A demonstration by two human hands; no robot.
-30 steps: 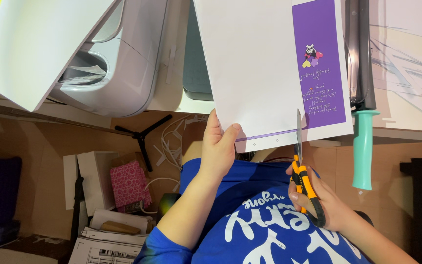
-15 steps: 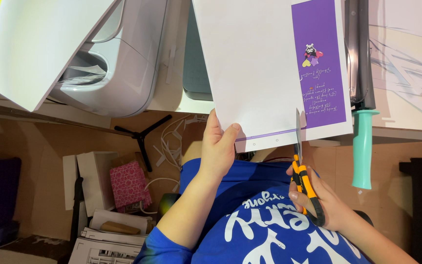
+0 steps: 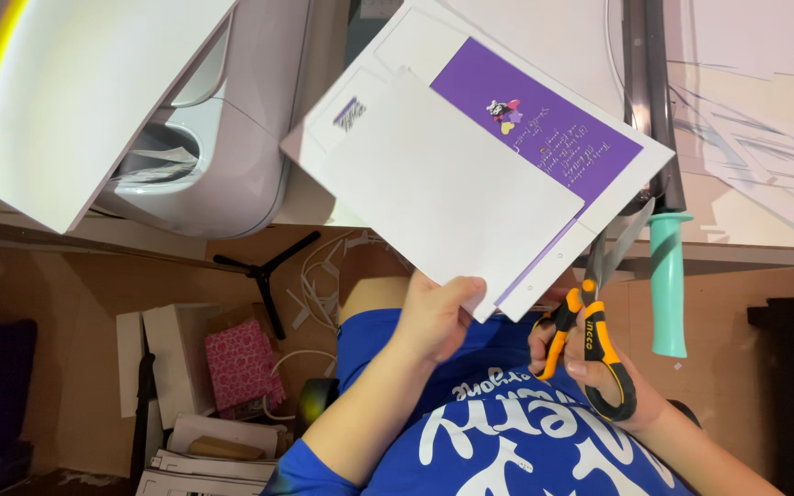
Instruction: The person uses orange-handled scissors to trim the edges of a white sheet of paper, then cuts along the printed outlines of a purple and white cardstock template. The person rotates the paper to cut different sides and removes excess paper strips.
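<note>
Now your left hand [image 3: 434, 317] pinches the lower edge of the sheet [image 3: 452, 184], which tilts across the upper middle of the frame, purple panel to the right. Your right hand [image 3: 599, 367], lower right, has its fingers through the scissors' [image 3: 595, 312] orange handles, blades parted at the sheet's lower right edge, just beside the teal handle [image 3: 668, 285].

The person is wearing a bright blue short-sleeved T-shirt [image 3: 507, 441]; large white rounded lettering is running across the chest; smaller white lettering is curving above it; the sleeve hem is ending above the elbow; both forearms are showing bare; the left hand [image 3: 434, 317] and the right hand [image 3: 599, 372] are showing no gloves, rings or watch.
</note>
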